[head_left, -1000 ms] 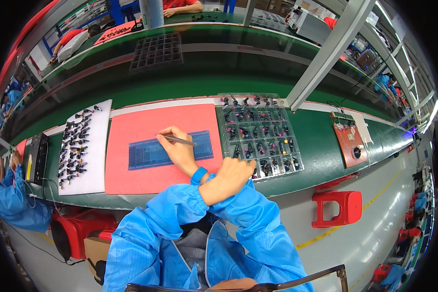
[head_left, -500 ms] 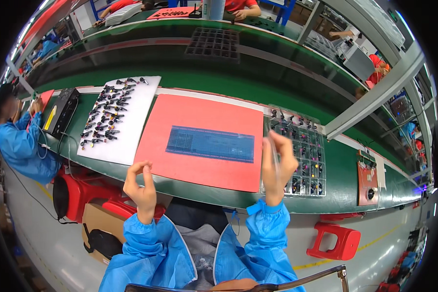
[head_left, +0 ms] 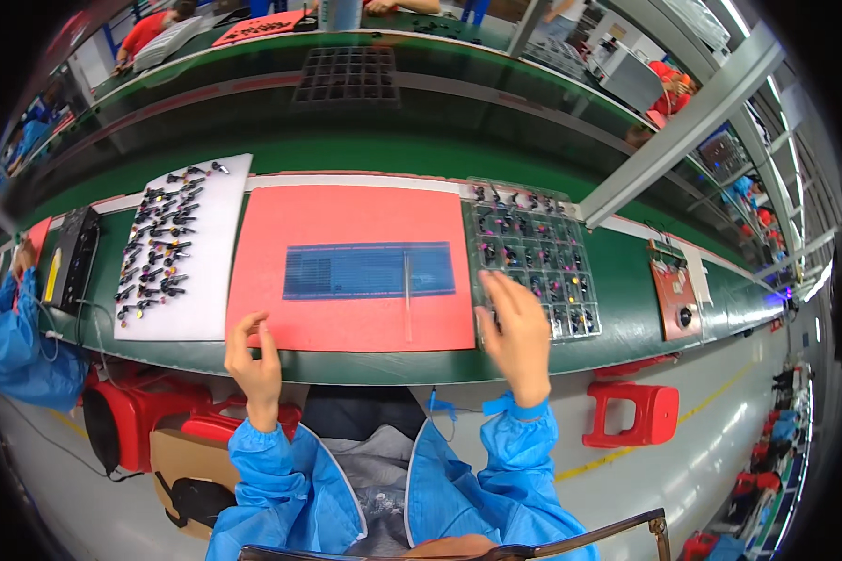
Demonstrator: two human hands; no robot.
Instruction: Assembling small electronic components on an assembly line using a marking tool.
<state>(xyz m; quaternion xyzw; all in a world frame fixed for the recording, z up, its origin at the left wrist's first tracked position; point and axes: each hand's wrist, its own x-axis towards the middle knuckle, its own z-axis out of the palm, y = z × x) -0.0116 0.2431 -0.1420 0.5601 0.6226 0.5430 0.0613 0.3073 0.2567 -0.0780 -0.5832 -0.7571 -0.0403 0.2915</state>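
A thin clear strip (head_left: 408, 313) lies across a blue gridded sheet (head_left: 346, 273), its near end reaching onto a pink-red mat (head_left: 262, 243). My right hand (head_left: 517, 338) is open to the right of the strip, apart from it. Its fingers hover by the near left corner of a clear compartment tray (head_left: 585, 297) filled with small dark parts. At the mat's near left corner hangs my left hand (head_left: 254, 366), fingers loosely bent with a gap to the thumb. Nothing shows in it.
On the left, a white foam board (head_left: 217, 252) bears rows of small black parts. Beyond it stand a black box-shaped device (head_left: 73, 260) and a co-worker in a blue smock (head_left: 28, 332). A slanting metal post (head_left: 678, 131) rises behind the tray. A red stool (head_left: 631, 416) stands below the bench.
My right hand has let go of the clear strip, which now lies on the sheet and mat, and its fingers have spread. The whole view has shifted, so the bench appears further left.
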